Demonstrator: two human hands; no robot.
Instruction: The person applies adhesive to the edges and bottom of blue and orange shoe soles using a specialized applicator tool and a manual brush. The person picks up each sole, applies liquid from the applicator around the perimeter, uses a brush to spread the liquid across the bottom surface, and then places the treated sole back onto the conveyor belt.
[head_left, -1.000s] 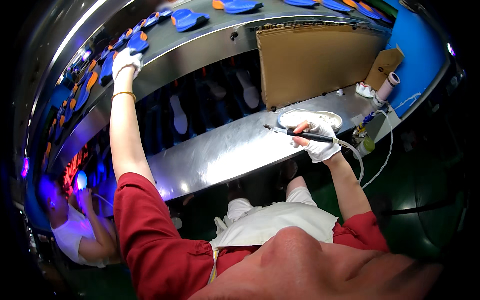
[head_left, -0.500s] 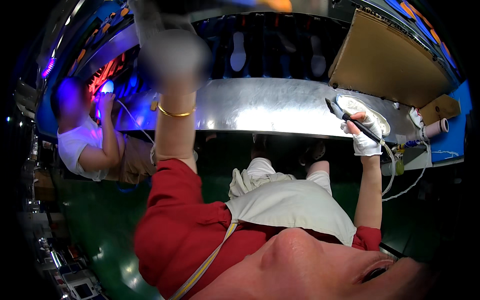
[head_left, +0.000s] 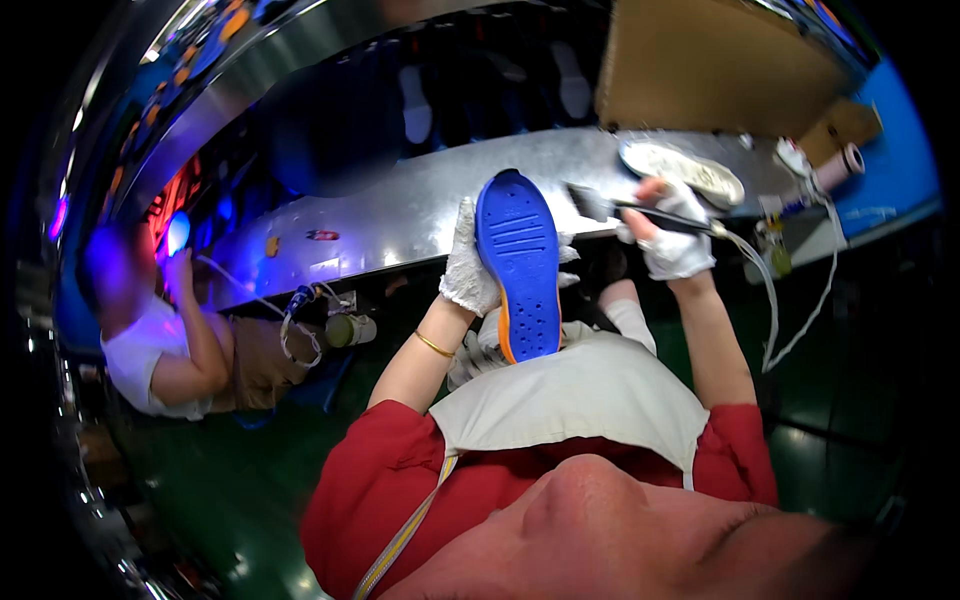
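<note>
A blue shoe sole (head_left: 518, 262) with an orange side edge stands upright in front of my body, its blue face turned up to view. My gloved left hand (head_left: 468, 270) is closed round it from the left, and fingertips show past its right edge. Just right of the sole, my right hand (head_left: 675, 238), in a white glove with bare fingertips, grips a black-handled brush (head_left: 598, 204). The bristles point left toward the sole, apart from it. From the handle's rear end runs a pale tube (head_left: 768, 290). Behind my right hand lies a white sole-shaped piece (head_left: 690, 172) on the bench.
A metal bench (head_left: 400, 220) crosses in front of me, with dark slots and pale soles (head_left: 415, 105) beyond it. Cardboard (head_left: 720, 65) stands at the back right, near a pink roll (head_left: 838, 168). On the left a co-worker (head_left: 170, 345) sits holding a lit object.
My left hand has come back from far over the bench and now holds the blue sole before me. My right hand with the brush has moved left and lower. The view has shifted.
</note>
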